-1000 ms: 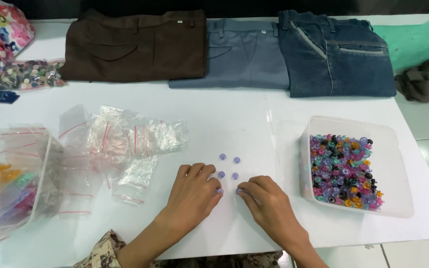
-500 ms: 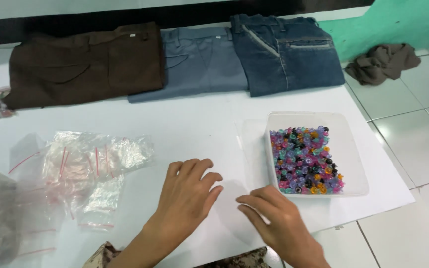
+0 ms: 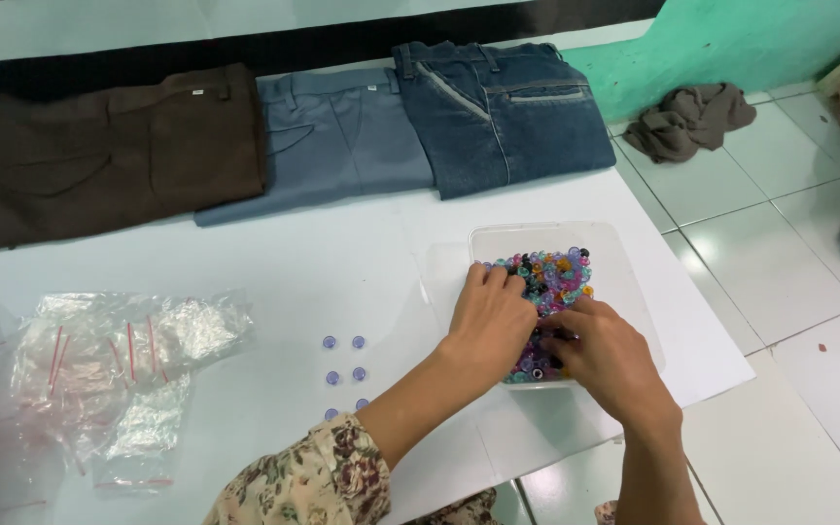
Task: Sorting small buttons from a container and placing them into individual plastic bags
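A clear plastic tray (image 3: 624, 255) on the white sheet holds many coloured beads (image 3: 554, 274). Both hands are inside it. My left hand (image 3: 494, 321) lies palm down on the beads at the tray's left side, fingers spread over them. My right hand (image 3: 607, 352) rests over the tray's near part, fingertips down among the beads. Whether either hand pinches a bead is hidden. Several pale purple beads (image 3: 344, 360) lie in a small group on the sheet, left of my left forearm.
A heap of small clear zip bags (image 3: 114, 365) lies at the left. Brown trousers (image 3: 99, 151), grey-blue trousers (image 3: 332, 136) and dark jeans (image 3: 507, 112) lie folded along the far edge. A grey cloth (image 3: 687, 117) sits on the tiled floor at right.
Both hands have moved right from the purple beads on the sheet into the tray of beads. The view has swung right, so the bags and trousers sit further left.
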